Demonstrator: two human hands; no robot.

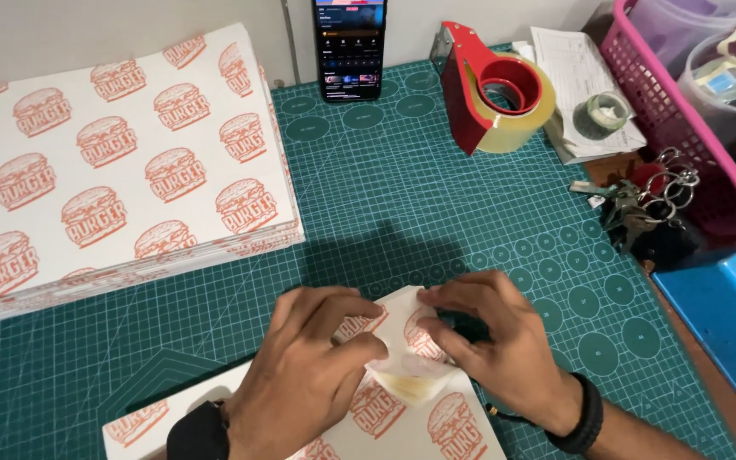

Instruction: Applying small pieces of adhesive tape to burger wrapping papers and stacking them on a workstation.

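Observation:
A white paper sheet printed with orange burger pictures (pixel 385 409) lies at the near edge of the green cutting mat (pixel 436 204). My left hand (pixel 304 366) and my right hand (pixel 491 336) press and pinch its folded top corner between them. A piece of clear, yellowish tape (pixel 415 385) shows on the fold just below my fingers. Both wrists wear dark bands.
A thick stack of the same printed sheets (pixel 112 162) fills the left. At the back stand a phone (pixel 350 47), a red tape dispenser (pixel 491 94) and papers with a small tape roll (pixel 600 115). Keys (pixel 641 209), a pink basket (pixel 683 102) and a blue dispenser (pixel 726 315) sit on the right.

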